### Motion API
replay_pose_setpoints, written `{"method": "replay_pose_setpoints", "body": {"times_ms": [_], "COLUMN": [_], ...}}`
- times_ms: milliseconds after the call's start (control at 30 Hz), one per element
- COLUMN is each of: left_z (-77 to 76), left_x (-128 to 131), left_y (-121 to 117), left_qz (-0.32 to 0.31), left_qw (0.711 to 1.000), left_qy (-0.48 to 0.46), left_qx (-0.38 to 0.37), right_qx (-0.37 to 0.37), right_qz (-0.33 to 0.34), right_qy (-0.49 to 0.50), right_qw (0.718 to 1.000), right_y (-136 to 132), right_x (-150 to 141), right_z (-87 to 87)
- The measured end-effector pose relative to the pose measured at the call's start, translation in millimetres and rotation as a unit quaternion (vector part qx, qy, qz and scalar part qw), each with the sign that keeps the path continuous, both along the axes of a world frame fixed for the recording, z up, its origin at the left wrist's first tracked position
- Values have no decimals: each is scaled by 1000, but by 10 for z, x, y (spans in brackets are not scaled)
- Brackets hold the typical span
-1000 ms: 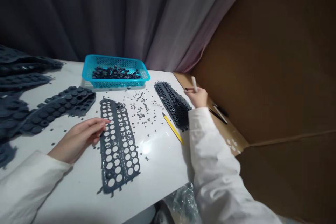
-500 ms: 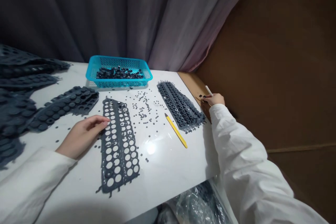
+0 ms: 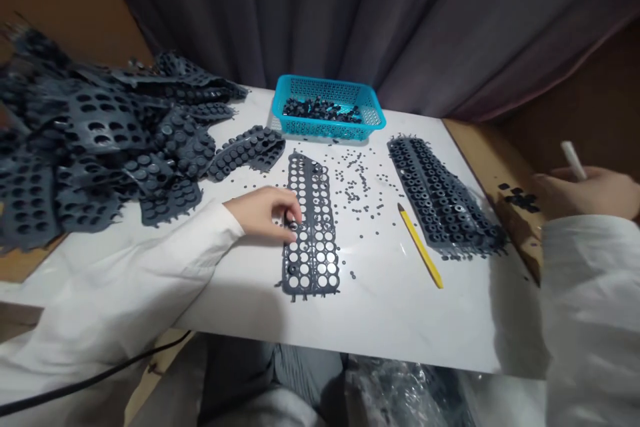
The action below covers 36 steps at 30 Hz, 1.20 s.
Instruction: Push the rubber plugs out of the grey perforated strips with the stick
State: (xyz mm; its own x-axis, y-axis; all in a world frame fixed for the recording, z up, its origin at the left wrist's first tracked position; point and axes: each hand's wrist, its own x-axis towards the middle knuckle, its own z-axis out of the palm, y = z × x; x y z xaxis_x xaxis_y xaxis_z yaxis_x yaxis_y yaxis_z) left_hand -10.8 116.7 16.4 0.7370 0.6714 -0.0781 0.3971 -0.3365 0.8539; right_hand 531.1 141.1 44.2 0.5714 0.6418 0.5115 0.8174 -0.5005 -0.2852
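- One heap of dark grey rubber sheets (image 3: pixel 85 127) lies at the far left of the white worktop (image 3: pixel 410 320); I judge them soft and light, likely to flop if lifted by a corner.
- My left hand (image 3: pixel 263 213) rests on a perforated rubber strip (image 3: pixel 313 260), its fingertips (image 3: pixel 296 217) at a small dark stud (image 3: pixel 291 225). I cannot tell whether they pinch it. The strip looks thin and limp, so I would grip it along a long edge.
- Behind it, a blue plastic basket (image 3: pixel 327 123) holds black rubber pieces (image 3: pixel 320 110). Loose dark specks (image 3: pixel 353 177) nearby look light and easily scattered.
- A yellow pencil (image 3: pixel 420 253) lies just beside a studded rubber sheet (image 3: pixel 440 197).
- My right hand (image 3: pixel 585 193), well apart from the left, closes around a white stick (image 3: pixel 573 160) above a cardboard strip (image 3: pixel 515 213).
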Motion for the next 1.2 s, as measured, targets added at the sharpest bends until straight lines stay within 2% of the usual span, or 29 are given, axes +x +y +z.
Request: {"method": "replay_pose_setpoints", "body": {"times_ms": [33,100,200,267,300,333,400,467,500,567,700,833,933,1033,1200], "left_z": [36,73,60,35,25,20,23,38,45,47,-6,-57,-53,-30,-24], "left_x": [1,30,93,112,110,100,62,6,-25,-83,-159,-175,-171,-172,-208], "left_y": [-51,-154,-254,-271,-271,-269,-271,-291,-308,-351,-424,-442,-433,-416,-411], "left_qz": [-76,-145,-155,-160,-162,-162,-155,-137,-127,-107,-76,-66,-71,-64,-95], "left_qw": [997,986,976,975,975,976,980,984,986,990,995,996,997,996,984], "left_qy": [25,70,97,85,75,65,52,42,37,31,25,20,16,8,22], "left_qx": [1,40,117,131,130,127,115,103,97,82,61,50,39,65,146], "right_qx": [-3,10,38,41,27,6,-98,-162,-176,-181,-171,-157,-147,-142,-107], "right_qz": [-46,-2,126,238,307,384,548,654,679,700,702,711,736,755,738], "right_qy": [28,46,35,35,38,57,88,88,79,63,61,57,43,0,-81], "right_qw": [999,999,991,970,951,922,826,734,708,688,689,683,660,641,661], "right_y": [-12,-67,-236,-404,-503,-607,-818,-1001,-1073,-1168,-1207,-1189,-1194,-1217,-1251], "right_x": [-144,-526,-1243,-1757,-2012,-2259,-2708,-3054,-3177,-3319,-3333,-3288,-3276,-3271,-3287], "right_z": [83,253,417,413,371,307,125,-85,-184,-344,-484,-482,-463,-465,-423]}}
